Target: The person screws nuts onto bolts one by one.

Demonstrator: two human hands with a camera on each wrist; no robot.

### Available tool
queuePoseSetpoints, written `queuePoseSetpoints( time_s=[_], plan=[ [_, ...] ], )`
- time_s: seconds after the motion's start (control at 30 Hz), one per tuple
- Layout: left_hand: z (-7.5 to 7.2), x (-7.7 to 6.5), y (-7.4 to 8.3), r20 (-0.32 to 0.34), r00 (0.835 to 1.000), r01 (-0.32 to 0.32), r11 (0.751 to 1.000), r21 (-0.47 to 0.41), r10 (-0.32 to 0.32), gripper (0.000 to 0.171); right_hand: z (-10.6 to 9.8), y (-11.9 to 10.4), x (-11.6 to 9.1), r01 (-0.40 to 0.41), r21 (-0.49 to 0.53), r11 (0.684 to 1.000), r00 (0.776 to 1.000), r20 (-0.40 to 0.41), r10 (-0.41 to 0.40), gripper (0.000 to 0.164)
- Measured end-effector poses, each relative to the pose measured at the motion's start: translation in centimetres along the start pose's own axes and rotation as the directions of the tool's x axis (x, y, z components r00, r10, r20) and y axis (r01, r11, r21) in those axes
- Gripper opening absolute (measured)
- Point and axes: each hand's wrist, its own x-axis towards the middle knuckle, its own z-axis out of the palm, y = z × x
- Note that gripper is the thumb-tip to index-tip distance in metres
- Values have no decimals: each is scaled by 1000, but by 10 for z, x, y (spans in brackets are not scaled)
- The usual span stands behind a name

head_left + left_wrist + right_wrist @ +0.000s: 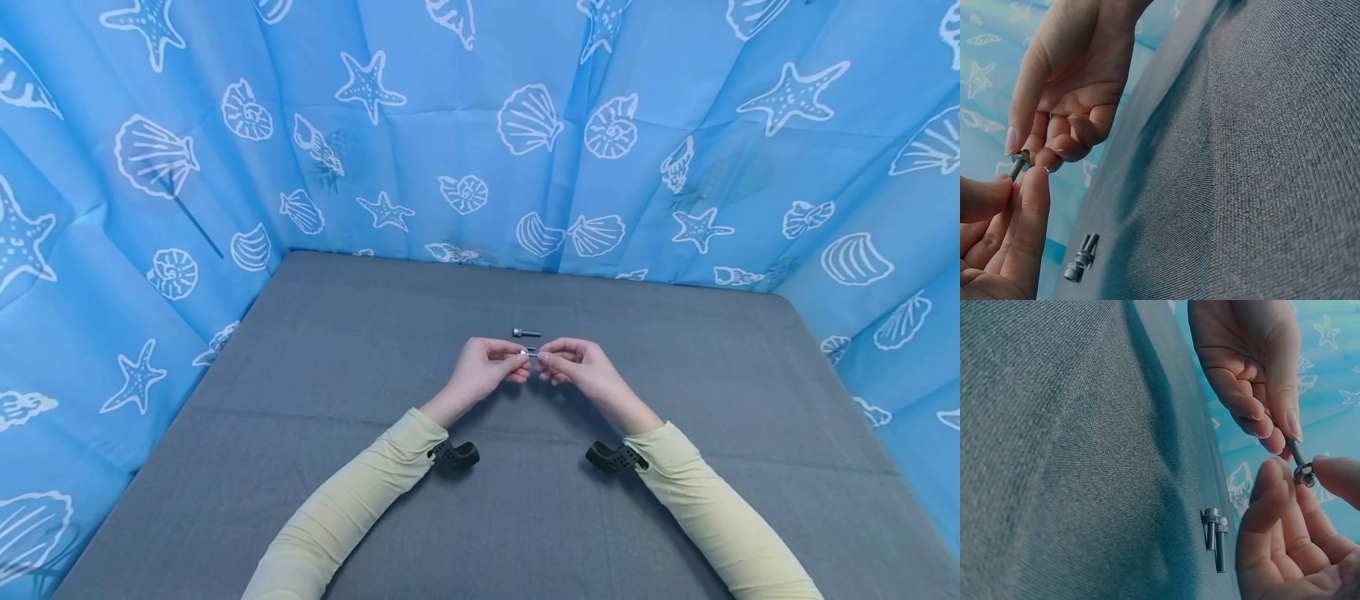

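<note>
In the head view, my left hand point(482, 367) and right hand point(587, 367) meet over the middle of the table. Between them runs a small metal bolt point(1297, 450), one end pinched by the left thumb and fingers. A nut point(1303, 472) sits around its threaded shaft near the tip. The right hand's thumb and fingers hold the nut from both sides. The bolt's other end is hidden in the left fingers. Just beyond the hands, two more metal bolts lie side by side: one bolt point(1212, 517) and a longer-looking bolt point(1221, 553).
Grey cloth covers the table point(337, 333). A blue curtain point(465, 125) with white shells and starfish hangs along its back and sides. Black wrist mounts, one at the left sleeve point(457, 457) and one at the right sleeve point(609, 457), jut inward over the table.
</note>
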Motion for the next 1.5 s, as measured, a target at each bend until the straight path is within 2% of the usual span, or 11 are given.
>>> queuePoseSetpoints(
  time_s=[0.1,0.3,0.43,0.53,0.6,0.73,0.87,1.07,1.3,1.5],
  plan=[
    [0,0,0,3,1000,3,1000,1,-3,22,0,1,0,-6,16,1000,1000,4,6,35],
    [1,0,-1,-14,1000,13,1000,-17,-14,21,0,1,0,42,-1,999,999,-20,-42,29],
    [1,1,0,-20,1000,13,1000,-9,-13,20,1,0,1,-5,-21,1000,1000,-18,4,29],
    [1,2,-1,-21,1000,7,1000,0,-7,21,1,0,2,-50,-5,999,999,2,50,36],
    [0,5,-7,-24,1000,7,1000,1,-7,22,0,0,2,-54,21,998,998,15,54,39],
    [-3,13,-20,-22,1000,11,1000,1,-11,24,-1,0,0,-10,56,998,1000,20,9,35],
    [-3,16,-28,-32,1000,2,1000,11,-2,23,-1,0,0,-5,35,999,1000,28,4,34],
    [-2,16,-30,-40,999,-17,1000,10,18,21,0,0,1,-75,41,996,997,36,73,41],
    [-1,15,-28,-48,999,-11,1000,16,11,20,0,-1,0,-20,49,999,1000,6,20,31],
    [0,15,-28,-45,999,-18,1000,14,19,20,0,0,1,-70,48,996,997,23,69,37]
  ],
)
